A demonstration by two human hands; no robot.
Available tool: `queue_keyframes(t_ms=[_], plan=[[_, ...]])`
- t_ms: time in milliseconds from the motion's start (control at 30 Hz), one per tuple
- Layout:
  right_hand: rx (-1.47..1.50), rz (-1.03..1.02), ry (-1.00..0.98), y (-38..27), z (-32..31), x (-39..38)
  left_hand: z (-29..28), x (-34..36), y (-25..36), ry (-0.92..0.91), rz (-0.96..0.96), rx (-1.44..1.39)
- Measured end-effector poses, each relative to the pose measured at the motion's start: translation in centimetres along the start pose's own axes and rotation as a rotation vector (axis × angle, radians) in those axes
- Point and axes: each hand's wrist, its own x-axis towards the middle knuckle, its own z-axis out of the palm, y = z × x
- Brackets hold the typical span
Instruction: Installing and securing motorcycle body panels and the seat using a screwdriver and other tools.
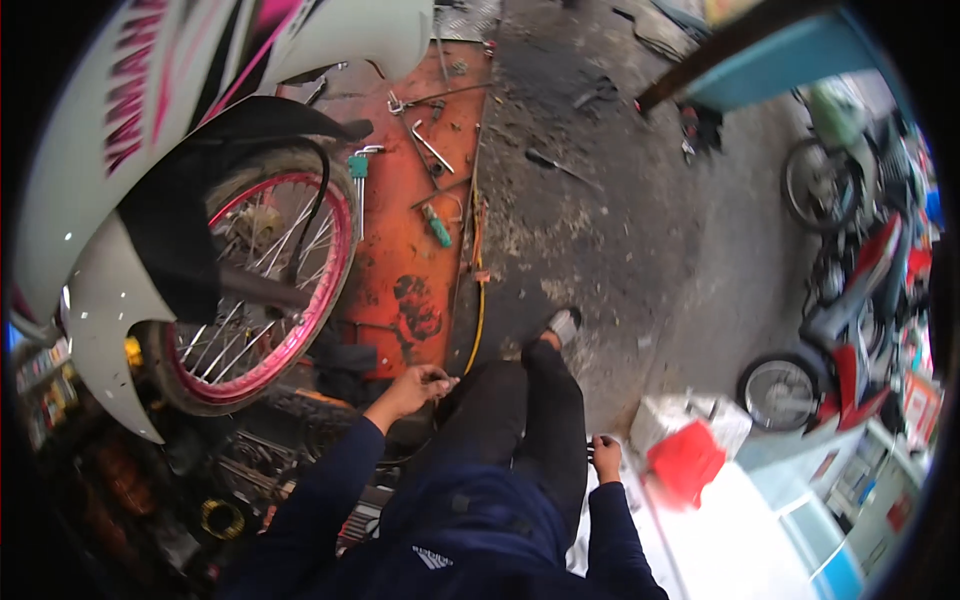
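Note:
My left hand (418, 388) is closed on a small pale object (450, 382) beside my left leg, right of the motorbike's pink-rimmed front wheel (330, 277). My right hand (607, 462) is down by my right hip, fingers curled around something dark that I cannot make out, over a white surface (720, 520). The white motorbike (110, 235) fills the upper left, above an orange lift platform (405, 255) with scattered wrenches (432, 148), a green-holdered hex key set (358, 170) and a green-handled tool (436, 225).
A screwdriver (560, 167) lies on the grimy floor (620, 250). A yellow hose (482, 310) runs along the platform. Parked motorbikes (845, 300) line the right. A teal panel (780, 55) juts in above. A red cloth (685, 460) rests by a pale block (655, 415). Dark clutter (150, 500) fills the lower left.

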Motion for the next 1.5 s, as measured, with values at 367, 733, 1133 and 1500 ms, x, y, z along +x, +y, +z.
queue_keyframes(t_ms=[367, 733, 1133, 1500], plan=[[-0.61, -0.717, 0.127, -37.2, 0.5, 46.3, -16.5, 28.2, 27.4, 1.135, 0.769, 0.673], [-0.933, -0.768, -0.045, -55.2, 24.3, 56.0, -20.7, 33.6, 31.2, 0.978, 0.789, 1.39], [-1.153, -0.996, 0.054, -55.8, 24.9, 59.6, -14.9, 28.7, 25.3, 0.96, 0.406, 1.155], [-0.352, -0.861, -0.445, -48.3, 14.9, 46.6, -12.5, 26.3, 25.1, 0.898, 0.393, 0.235]])
